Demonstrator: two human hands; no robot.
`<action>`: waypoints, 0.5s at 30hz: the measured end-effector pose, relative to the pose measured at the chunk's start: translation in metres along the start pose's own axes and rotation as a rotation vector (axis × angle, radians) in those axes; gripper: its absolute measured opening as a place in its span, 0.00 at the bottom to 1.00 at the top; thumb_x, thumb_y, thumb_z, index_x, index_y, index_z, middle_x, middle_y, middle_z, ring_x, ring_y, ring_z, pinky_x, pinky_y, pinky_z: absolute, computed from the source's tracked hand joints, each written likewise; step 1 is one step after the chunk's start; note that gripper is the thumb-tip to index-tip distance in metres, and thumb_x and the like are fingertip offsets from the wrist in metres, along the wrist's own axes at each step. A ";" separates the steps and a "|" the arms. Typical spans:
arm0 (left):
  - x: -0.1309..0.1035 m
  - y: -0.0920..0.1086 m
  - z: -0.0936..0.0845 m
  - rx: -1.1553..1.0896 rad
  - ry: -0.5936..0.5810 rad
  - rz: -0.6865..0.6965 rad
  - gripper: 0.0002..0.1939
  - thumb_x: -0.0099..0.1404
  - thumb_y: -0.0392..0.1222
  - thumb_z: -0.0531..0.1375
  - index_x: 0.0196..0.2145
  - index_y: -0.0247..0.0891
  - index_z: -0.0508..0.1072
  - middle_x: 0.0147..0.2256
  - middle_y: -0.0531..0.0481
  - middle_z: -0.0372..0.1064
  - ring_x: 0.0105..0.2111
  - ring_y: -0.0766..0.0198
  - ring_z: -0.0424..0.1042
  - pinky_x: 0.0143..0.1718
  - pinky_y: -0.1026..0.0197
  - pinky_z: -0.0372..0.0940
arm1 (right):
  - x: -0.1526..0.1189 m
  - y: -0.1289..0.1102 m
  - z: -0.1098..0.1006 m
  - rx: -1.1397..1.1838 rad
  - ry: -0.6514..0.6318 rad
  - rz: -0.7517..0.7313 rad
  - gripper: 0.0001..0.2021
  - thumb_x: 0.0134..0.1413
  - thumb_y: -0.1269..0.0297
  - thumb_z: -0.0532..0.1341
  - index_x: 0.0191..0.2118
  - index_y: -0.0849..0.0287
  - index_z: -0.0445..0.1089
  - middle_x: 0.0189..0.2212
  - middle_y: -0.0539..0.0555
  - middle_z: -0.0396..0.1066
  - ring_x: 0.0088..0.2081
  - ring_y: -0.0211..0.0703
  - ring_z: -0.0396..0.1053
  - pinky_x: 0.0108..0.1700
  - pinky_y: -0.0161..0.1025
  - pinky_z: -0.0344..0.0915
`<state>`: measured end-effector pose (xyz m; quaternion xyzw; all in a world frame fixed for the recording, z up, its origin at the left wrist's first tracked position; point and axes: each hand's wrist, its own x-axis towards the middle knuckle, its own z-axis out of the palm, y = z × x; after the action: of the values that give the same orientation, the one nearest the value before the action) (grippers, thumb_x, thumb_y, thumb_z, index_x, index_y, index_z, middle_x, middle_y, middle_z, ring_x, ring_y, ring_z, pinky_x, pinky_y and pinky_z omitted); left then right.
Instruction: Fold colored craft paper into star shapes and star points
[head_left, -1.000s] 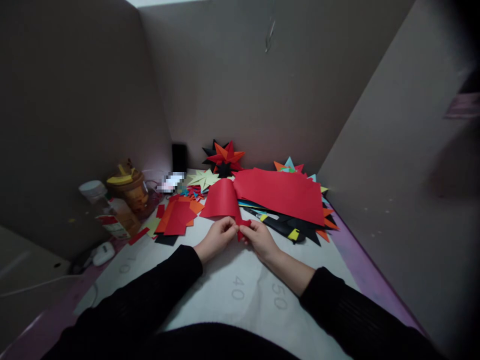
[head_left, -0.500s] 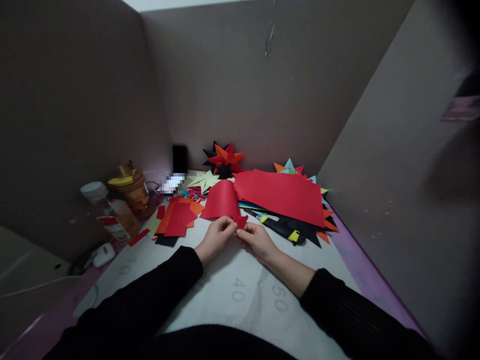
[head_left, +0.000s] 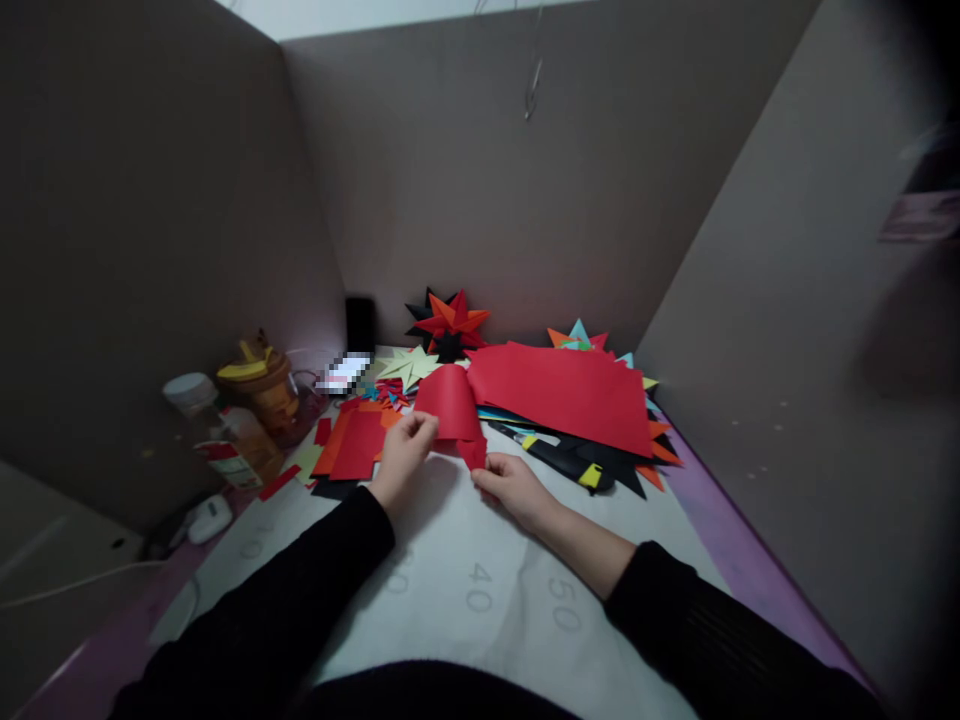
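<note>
A small folded piece of red paper is pinched by its lower right side between the thumb and fingers of my right hand. Its narrow end points down toward me. To the left, my left hand is closed, thumb against curled fingers. Its fingertips are at the lower left edge of a curved red sheet; whether they touch the sheet or hold anything, I cannot tell. The folded piece lies just in front of that sheet, overlapping its lower right corner in view.
Red sheets lie at the back right, with a black-and-yellow utility knife before them. Paper stars stand at the back. Cut paper rectangles, a bottle, a brown cup and a phone are leftward.
My left hand has come off the folded red paper and moved left and slightly up. The right hand keeps the piece, which now shows more of itself with its tip pointing down.
</note>
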<state>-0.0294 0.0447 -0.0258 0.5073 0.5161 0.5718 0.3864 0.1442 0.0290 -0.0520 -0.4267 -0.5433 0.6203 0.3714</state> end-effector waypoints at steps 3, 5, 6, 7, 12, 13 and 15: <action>0.014 -0.002 -0.013 0.037 0.046 -0.005 0.11 0.57 0.48 0.57 0.25 0.37 0.66 0.19 0.57 0.57 0.18 0.71 0.56 0.21 0.67 0.53 | 0.002 0.004 -0.002 0.030 0.013 0.013 0.11 0.41 0.59 0.61 0.22 0.59 0.61 0.13 0.44 0.60 0.15 0.30 0.53 0.18 0.31 0.47; 0.018 -0.002 -0.020 0.247 -0.018 0.056 0.13 0.57 0.49 0.57 0.25 0.36 0.68 0.24 0.52 0.64 0.25 0.66 0.65 0.28 0.64 0.60 | 0.002 0.005 -0.003 0.050 0.014 0.003 0.11 0.41 0.58 0.62 0.23 0.59 0.62 0.13 0.44 0.60 0.15 0.30 0.54 0.18 0.31 0.47; 0.018 -0.002 -0.023 0.402 -0.074 0.122 0.14 0.57 0.50 0.57 0.24 0.36 0.70 0.29 0.47 0.68 0.32 0.61 0.68 0.34 0.60 0.63 | 0.002 0.005 -0.003 0.056 0.013 0.000 0.11 0.41 0.58 0.62 0.23 0.59 0.62 0.13 0.44 0.60 0.15 0.30 0.53 0.18 0.31 0.47; 0.016 -0.002 -0.024 0.573 -0.137 0.204 0.14 0.57 0.50 0.58 0.24 0.36 0.72 0.37 0.43 0.69 0.41 0.55 0.68 0.42 0.54 0.63 | 0.002 0.004 -0.003 0.061 0.011 -0.001 0.11 0.41 0.58 0.62 0.23 0.59 0.62 0.13 0.43 0.60 0.15 0.30 0.53 0.18 0.31 0.47; 0.000 -0.006 -0.021 1.142 -0.403 0.424 0.11 0.59 0.41 0.56 0.38 0.41 0.75 0.62 0.45 0.50 0.63 0.38 0.38 0.56 0.34 0.45 | 0.001 0.001 -0.002 0.059 0.011 -0.001 0.10 0.40 0.59 0.62 0.22 0.59 0.62 0.13 0.44 0.60 0.15 0.30 0.53 0.19 0.31 0.47; 0.000 -0.007 -0.021 1.123 -0.399 0.411 0.12 0.59 0.39 0.55 0.40 0.40 0.74 0.62 0.44 0.50 0.63 0.39 0.38 0.56 0.33 0.45 | 0.000 0.001 -0.001 0.057 0.011 -0.003 0.10 0.40 0.60 0.62 0.22 0.59 0.62 0.13 0.44 0.60 0.15 0.30 0.53 0.19 0.31 0.47; 0.009 -0.005 -0.022 0.918 -0.311 0.378 0.14 0.58 0.36 0.56 0.43 0.38 0.71 0.61 0.41 0.53 0.63 0.42 0.43 0.57 0.37 0.46 | 0.000 0.000 -0.001 0.057 0.007 -0.010 0.10 0.40 0.60 0.61 0.22 0.59 0.62 0.13 0.44 0.60 0.15 0.30 0.53 0.19 0.31 0.47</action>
<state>-0.0525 0.0498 -0.0283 0.7879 0.5495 0.2643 0.0861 0.1449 0.0294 -0.0523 -0.4155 -0.5260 0.6323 0.3884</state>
